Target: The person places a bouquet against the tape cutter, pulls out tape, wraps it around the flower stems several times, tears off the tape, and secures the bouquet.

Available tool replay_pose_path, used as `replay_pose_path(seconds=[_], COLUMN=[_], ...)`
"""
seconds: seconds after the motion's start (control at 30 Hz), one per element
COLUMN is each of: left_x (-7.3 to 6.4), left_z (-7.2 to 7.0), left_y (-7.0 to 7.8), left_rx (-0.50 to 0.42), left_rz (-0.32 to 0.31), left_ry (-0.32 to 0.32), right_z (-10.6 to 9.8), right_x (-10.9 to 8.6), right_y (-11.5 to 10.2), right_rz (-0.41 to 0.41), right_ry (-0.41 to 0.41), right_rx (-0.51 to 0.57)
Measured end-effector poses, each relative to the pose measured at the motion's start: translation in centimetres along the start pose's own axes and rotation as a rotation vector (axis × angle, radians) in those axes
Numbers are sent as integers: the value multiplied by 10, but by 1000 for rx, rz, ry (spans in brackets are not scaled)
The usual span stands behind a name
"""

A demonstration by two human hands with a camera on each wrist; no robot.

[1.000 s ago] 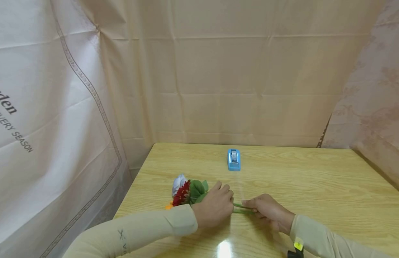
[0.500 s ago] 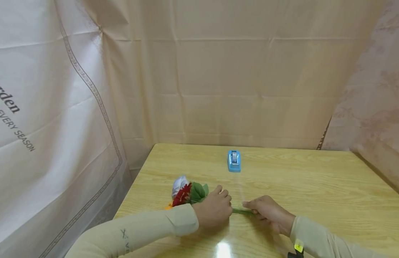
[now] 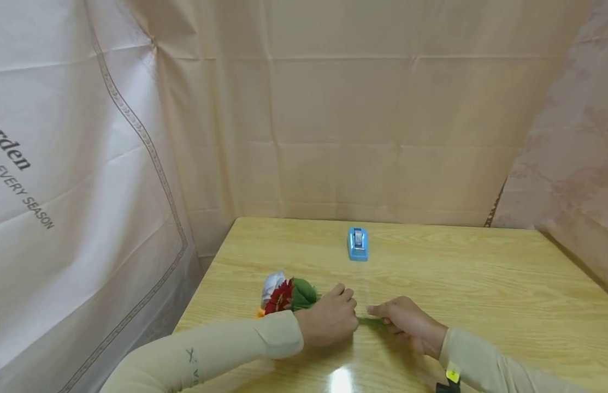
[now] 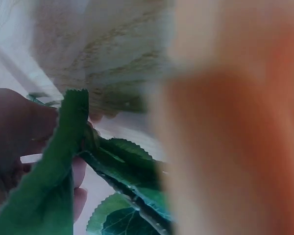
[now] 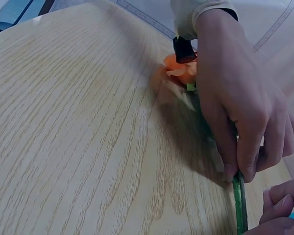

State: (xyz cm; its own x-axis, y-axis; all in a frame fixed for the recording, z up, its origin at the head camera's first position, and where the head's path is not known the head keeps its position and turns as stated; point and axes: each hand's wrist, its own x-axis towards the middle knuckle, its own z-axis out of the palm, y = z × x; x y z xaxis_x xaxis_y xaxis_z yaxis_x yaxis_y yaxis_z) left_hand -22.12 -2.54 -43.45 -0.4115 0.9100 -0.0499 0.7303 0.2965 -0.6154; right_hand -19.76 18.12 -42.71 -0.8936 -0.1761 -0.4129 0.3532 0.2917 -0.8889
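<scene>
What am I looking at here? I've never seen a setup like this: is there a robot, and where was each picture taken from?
No robot here: a person works with a bare left hand and right hand. The wide picture is taken from the person's head, looking forward and down; the two closer ones come from each wrist.

On the wooden table lie white, red and orange flowers with green leaves. Farther back stands a blue tape dispenser.

The left hand's fingers grip the green stems. The right hand is farther along them, and seems to pinch a faint clear strip leading from the dispenser.
</scene>
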Motion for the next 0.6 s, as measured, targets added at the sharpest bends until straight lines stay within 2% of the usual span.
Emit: replay_pose_path(seconds=[0.27,0.6], left_x=[3,5], left_z=[0,2], left_y=[-4,-7], left_rx=[15,-23], left_rz=[-11,-64], left_ry=[-39,36], right_z=[4,8], right_x=[0,1], right_y=[-1,1], right_rz=[-1,-13], right_ry=[5,18], right_rx=[25,45])
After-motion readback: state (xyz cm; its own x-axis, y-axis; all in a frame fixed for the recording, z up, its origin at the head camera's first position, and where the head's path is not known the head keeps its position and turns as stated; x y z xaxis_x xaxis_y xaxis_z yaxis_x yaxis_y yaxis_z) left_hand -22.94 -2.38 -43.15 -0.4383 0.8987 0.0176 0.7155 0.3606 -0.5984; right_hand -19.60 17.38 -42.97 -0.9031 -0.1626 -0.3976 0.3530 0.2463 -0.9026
